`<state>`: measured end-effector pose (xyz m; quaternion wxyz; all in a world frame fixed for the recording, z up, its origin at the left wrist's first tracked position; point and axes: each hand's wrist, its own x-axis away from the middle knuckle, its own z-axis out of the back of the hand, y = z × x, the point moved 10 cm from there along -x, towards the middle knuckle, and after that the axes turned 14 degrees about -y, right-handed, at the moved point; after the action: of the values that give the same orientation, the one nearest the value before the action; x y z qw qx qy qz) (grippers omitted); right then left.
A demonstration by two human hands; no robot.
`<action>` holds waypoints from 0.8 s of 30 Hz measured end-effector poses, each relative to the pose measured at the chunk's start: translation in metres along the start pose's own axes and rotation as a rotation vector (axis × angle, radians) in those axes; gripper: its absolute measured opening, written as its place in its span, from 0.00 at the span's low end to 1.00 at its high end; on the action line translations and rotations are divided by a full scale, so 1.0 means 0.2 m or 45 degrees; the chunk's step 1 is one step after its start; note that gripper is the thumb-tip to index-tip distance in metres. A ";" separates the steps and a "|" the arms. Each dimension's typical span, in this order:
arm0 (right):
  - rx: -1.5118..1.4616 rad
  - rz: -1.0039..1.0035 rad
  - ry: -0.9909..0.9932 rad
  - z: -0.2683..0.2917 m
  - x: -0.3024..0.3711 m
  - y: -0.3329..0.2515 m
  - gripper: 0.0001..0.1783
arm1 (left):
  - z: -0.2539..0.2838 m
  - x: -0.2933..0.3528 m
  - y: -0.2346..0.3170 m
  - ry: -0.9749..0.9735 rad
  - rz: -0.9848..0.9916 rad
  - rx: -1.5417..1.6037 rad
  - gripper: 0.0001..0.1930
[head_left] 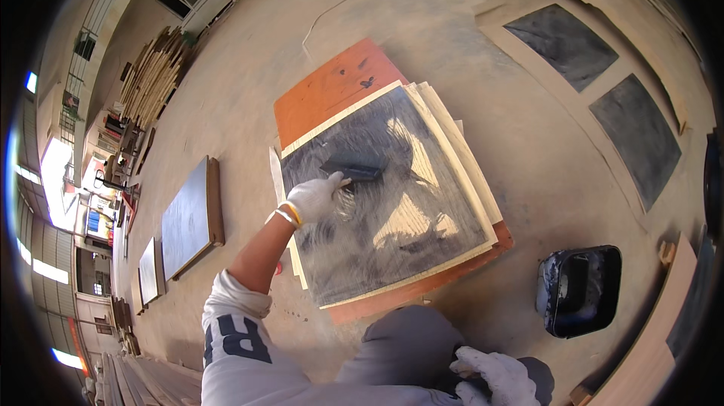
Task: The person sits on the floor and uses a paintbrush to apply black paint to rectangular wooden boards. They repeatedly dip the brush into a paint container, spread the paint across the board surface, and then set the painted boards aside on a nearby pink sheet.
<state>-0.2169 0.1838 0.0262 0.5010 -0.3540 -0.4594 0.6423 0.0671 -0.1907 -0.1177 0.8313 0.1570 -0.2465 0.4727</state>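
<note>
Our left hand [315,198] grasps dark applicator [356,167] by near side, likely sparing glove [305,204], toward far edge of smeared panel [351,259]; right hand [498,376] near knee [411,339], fingers clenched or released, we cannot tell.

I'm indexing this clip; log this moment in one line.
left hand: gripping black applicator over dark-smeared panel | right hand: gloved, near knee | black bucket: right of panel
</note>
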 end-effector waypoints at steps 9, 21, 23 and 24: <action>-0.007 0.063 -0.046 -0.03 0.01 -0.04 0.34 | 0.05 -0.10 -0.21 -0.062 0.115 -0.085 0.20; 0.013 0.065 -0.034 -0.01 0.03 -0.07 0.35 | 0.25 -0.24 0.30 -0.005 -0.214 -0.263 0.22; 0.026 0.047 -0.017 -0.01 0.04 -0.06 0.35 | 0.24 -0.26 0.38 -0.031 -0.326 -0.308 0.25; 0.037 0.028 0.008 0.00 0.05 -0.05 0.34 | 0.24 -0.27 0.39 -0.041 -0.358 -0.326 0.26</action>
<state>-0.2156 0.1948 0.0358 0.5004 -0.3536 -0.4447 0.6532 -0.0364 -0.2143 -0.1056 0.8984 0.0903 -0.2935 0.3140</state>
